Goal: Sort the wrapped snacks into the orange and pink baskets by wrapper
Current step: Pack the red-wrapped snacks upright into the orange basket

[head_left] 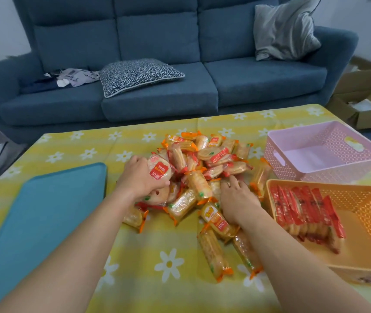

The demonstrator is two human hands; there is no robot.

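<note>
Two hands in snack pile (pixel 204 168), left hand (pixel 138 178) gripping round snack (pixel 160 171), label upside down, right hand (pixel 238 201) flat on pile

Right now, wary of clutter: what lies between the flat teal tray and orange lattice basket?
Head view: the heap of wrapped snacks, left hand, right hand.

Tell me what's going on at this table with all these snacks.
A person is sorting a pile of wrapped snacks on the flowered tablecloth. The left hand grips a red-labelled round snack at the pile's left side; the right hand rests on the pile. The orange basket already holds a row of red-wrapped snacks; the pink basket shows none.
</note>
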